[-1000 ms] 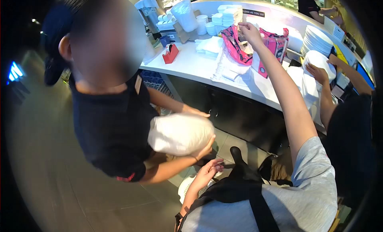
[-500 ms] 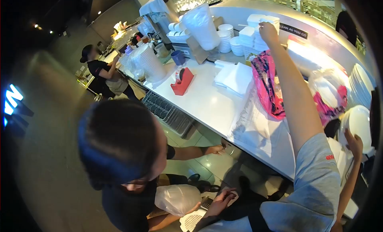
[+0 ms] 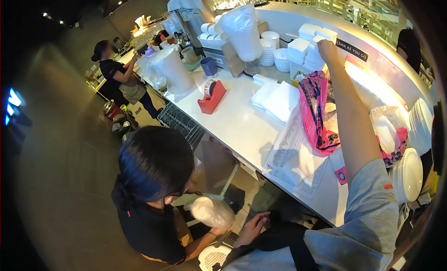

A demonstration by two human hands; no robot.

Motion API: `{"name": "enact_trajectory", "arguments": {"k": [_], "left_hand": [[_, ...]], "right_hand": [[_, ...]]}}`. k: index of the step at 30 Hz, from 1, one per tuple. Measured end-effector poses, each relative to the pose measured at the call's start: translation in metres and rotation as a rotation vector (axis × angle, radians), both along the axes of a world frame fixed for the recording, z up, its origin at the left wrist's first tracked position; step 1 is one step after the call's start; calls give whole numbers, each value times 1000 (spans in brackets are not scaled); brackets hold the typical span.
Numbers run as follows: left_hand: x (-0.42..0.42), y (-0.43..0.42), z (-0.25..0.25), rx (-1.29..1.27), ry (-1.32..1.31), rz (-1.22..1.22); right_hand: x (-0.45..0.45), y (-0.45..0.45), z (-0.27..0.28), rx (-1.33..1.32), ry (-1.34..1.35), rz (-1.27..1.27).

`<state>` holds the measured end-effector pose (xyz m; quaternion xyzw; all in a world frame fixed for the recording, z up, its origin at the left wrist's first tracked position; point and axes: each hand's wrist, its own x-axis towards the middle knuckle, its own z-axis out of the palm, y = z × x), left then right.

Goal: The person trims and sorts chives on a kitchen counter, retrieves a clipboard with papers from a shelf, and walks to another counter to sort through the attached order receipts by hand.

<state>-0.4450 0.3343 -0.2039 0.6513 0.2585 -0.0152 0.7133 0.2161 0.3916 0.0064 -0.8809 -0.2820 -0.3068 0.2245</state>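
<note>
My right hand [image 3: 328,51] is stretched across the counter, its fingers curled at stacks of white folded napkins [image 3: 309,50]. The knuckles hide whatever the fingers hold. Under that forearm lies a pink and black patterned plastic bag [image 3: 316,115], its mouth open. Low in the view, my left hand [image 3: 252,229] hangs below the counter with fingers extended and nothing visible in it. Close by it, a co-worker [image 3: 153,192] in a black shirt holds a clear plastic bag [image 3: 210,211] with pale contents.
The white counter [image 3: 240,126] holds a red tape dispenser [image 3: 212,96], white cloths [image 3: 277,99], printed sheets [image 3: 298,154], a blue cup [image 3: 208,66] and stacked bowls [image 3: 267,52]. Plates [image 3: 407,175] stand at right. A second person [image 3: 122,77] works farther back. A perforated white seat [image 3: 215,258] is below.
The co-worker's arm has drawn back from the counter's underside to the plastic bag. Another person's hand has left the plates at right. My right hand remains at the napkin stacks.
</note>
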Motion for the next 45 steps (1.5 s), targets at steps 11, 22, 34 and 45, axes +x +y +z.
{"name": "enact_trajectory", "arguments": {"k": [11, 22, 34, 45], "left_hand": [[-49, -36, -26, 24, -65, -77], [-154, -119, 9, -128, -502, 133], [-174, -307, 46, -298, -333, -412], [-235, -595, 69, -343, -313, -1200]], "right_hand": [[-208, 3, 124, 811, 20, 440], [-668, -265, -113, 229, 902, 764], [-807, -523, -86, 331, 855, 212], [-1018, -797, -82, 683, 1105, -612]]}}
